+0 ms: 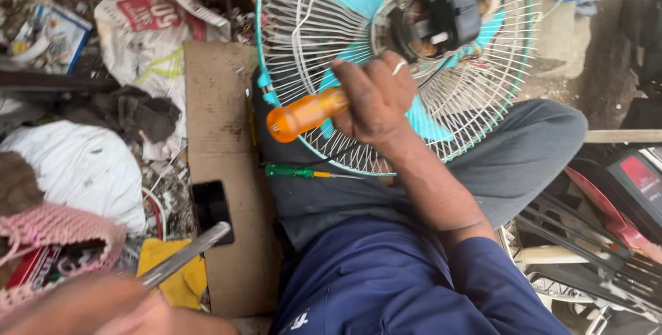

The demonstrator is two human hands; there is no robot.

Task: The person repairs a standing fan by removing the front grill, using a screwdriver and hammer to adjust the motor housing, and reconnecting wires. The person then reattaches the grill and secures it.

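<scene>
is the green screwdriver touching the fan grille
Cannot tell: in the head view the green screwdriver lies on the lap just below the fan grille rim, any gap unclear.

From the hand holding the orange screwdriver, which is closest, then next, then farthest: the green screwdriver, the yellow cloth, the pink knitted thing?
From the right hand:
1. Green screwdriver, just below it on the lap.
2. Yellow cloth, lower left.
3. Pink knitted thing, far left edge.

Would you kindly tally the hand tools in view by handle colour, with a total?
Orange-handled screwdriver, held in the right hand against the fan: 1
Green-handled screwdriver, lying on the lap: 1
Bare metal tool, kind unclear, held in the left hand: 1
Total: 3
</scene>
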